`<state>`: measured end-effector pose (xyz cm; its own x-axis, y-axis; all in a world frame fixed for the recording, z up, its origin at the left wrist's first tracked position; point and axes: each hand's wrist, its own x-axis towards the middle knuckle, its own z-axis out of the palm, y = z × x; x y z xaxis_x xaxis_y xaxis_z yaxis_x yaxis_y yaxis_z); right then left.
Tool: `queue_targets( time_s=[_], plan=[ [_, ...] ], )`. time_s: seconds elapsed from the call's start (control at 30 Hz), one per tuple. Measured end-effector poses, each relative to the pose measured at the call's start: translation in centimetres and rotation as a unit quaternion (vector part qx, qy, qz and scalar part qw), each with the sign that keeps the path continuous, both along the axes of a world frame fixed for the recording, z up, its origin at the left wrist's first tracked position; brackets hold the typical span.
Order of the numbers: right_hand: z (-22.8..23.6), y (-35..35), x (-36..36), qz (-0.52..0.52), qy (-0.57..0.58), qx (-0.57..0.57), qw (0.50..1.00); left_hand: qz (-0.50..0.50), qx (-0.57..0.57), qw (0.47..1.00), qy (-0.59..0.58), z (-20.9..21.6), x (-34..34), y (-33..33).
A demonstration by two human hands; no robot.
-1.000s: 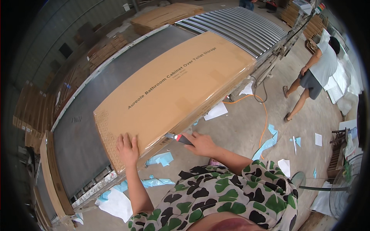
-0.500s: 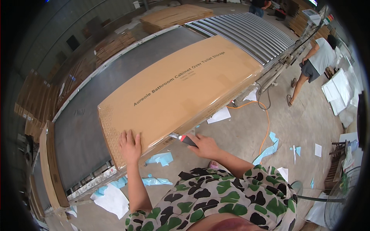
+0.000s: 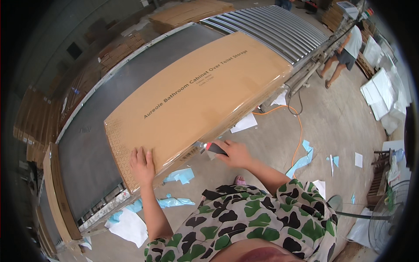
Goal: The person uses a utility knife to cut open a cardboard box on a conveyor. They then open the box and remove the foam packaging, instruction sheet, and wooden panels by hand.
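Note:
A long, flat brown cardboard carton [image 3: 192, 96] wrapped in shiny clear film or tape lies on the dark conveyor belt [image 3: 100, 102]. My left hand [image 3: 142, 165] rests flat on its near left corner, fingers spread, beside a printed pattern. My right hand [image 3: 238, 153] is closed around a hand tool with a black and red handle [image 3: 215, 148]. Its pale metal tip is at the carton's near side edge, close to a barcode; I cannot tell whether it touches, nor the tool's exact kind.
Steel rollers [image 3: 266, 30] continue beyond the carton. An upright cardboard piece [image 3: 61, 196] stands at left. Blue film scraps [image 3: 180, 175], white sheets [image 3: 244, 123] and an orange cord [image 3: 300, 131] litter the floor. A fan [image 3: 388, 218] stands at lower right; a person [image 3: 345, 54] is farther off.
The carton and belt sit slightly higher and further left in the picture. My right hand and the tool have shifted to the carton's side edge. The person at right has moved away.

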<state>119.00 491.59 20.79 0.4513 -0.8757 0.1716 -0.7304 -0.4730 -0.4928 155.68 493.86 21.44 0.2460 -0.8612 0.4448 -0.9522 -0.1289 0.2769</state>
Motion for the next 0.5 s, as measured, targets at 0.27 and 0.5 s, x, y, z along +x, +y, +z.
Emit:
queue_targets(
  time_s=[0.27,0.5],
  plan=[
    [0.8,-3.9,-8.1,-0.051,-0.017,-0.017,0.998,-0.019,-0.034,0.994,0.101,-0.6,0.6,0.2],
    [0.7,-9.6,-18.0,-0.055,-0.103,0.004,0.993,0.020,-0.064,0.977,0.200,-0.8,0.9,0.2]
  ],
)
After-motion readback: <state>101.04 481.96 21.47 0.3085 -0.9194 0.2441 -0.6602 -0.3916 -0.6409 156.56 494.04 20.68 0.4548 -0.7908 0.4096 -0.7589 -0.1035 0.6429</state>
